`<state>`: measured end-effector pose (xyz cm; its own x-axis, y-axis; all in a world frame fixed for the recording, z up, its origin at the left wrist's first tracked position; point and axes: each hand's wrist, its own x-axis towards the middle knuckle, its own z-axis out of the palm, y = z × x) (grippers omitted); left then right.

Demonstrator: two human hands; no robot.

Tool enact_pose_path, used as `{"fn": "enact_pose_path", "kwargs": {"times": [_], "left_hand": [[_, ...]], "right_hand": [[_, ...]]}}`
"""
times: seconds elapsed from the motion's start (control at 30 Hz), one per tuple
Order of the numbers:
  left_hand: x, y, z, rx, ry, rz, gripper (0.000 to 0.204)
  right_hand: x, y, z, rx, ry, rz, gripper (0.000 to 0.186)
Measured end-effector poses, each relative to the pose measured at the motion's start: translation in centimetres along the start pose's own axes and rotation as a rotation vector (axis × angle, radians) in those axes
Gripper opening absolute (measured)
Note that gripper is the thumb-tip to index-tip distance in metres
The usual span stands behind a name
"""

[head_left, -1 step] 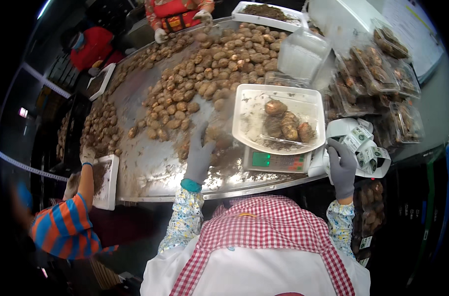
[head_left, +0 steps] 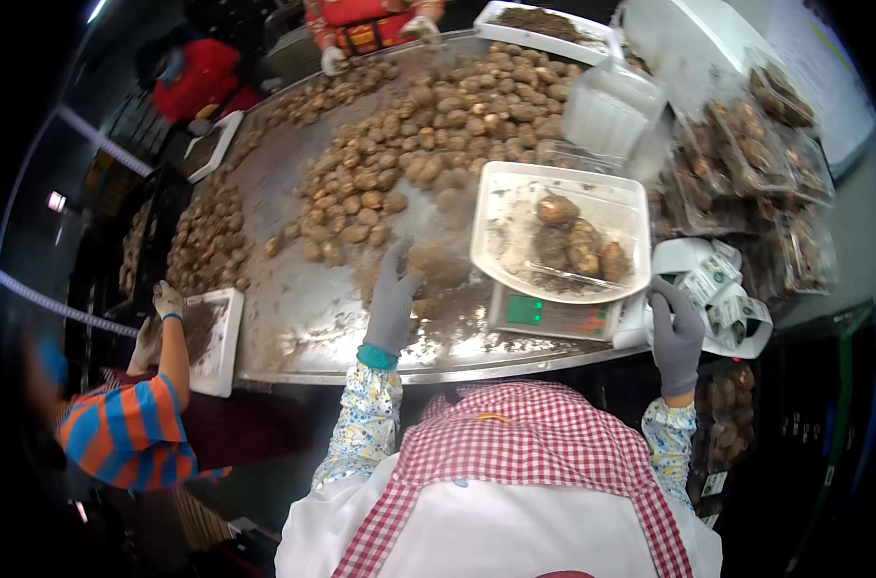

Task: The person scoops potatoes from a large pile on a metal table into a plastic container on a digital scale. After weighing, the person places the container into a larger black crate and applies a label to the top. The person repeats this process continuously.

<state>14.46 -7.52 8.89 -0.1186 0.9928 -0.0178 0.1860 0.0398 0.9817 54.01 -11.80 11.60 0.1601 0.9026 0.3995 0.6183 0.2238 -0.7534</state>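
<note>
My left hand [head_left: 392,306], in a grey glove, is held over the metal table [head_left: 293,332] with its fingers stretched out and nothing in them. A few brown taros lie close beside it. To its right a white tray [head_left: 491,226] sits on a scale [head_left: 553,315] with a lit green display. Inside the tray is a clear plastic box [head_left: 611,217] with several taros [head_left: 582,246]. My right hand [head_left: 679,337], also gloved, is at the tray's lower right corner, thumb apart from the bent forefinger. Beside it loops a white strip of labels [head_left: 712,289].
A large heap of taros [head_left: 438,116] covers the table's far side. Stacked empty clear boxes [head_left: 606,106] stand behind the tray, filled boxes [head_left: 746,144] are piled at right. A co-worker in a striped shirt [head_left: 130,433] works at left beside a white tray [head_left: 228,342]; others stand across.
The table and everything on it sit slightly farther right in the picture. My hands keep nearly the same pose, the right one still at the tray's corner.
</note>
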Motion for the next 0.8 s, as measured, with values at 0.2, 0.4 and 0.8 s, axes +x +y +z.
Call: {"fn": "enact_pose_path", "kwargs": {"times": [0.2, 0.4, 0.8], "left_hand": [[-1.2, 1.8, 0.8, -0.446, -0.249, -0.24, 0.053], [1.7, 3.8, 10.0, 0.13, -0.348, 0.207, 0.051], [9.5, 2.4, 14.6, 0.442, -0.008, 0.855, 0.024]], "right_hand": [[-0.1, -1.2, 3.1, 0.175, -0.005, -0.005, 0.019], [1.1, -1.8, 4.5, 0.366, 0.099, 0.145, 0.024], [-0.6, -1.8, 3.2, 0.345, 0.235, 0.391, 0.026]]}}
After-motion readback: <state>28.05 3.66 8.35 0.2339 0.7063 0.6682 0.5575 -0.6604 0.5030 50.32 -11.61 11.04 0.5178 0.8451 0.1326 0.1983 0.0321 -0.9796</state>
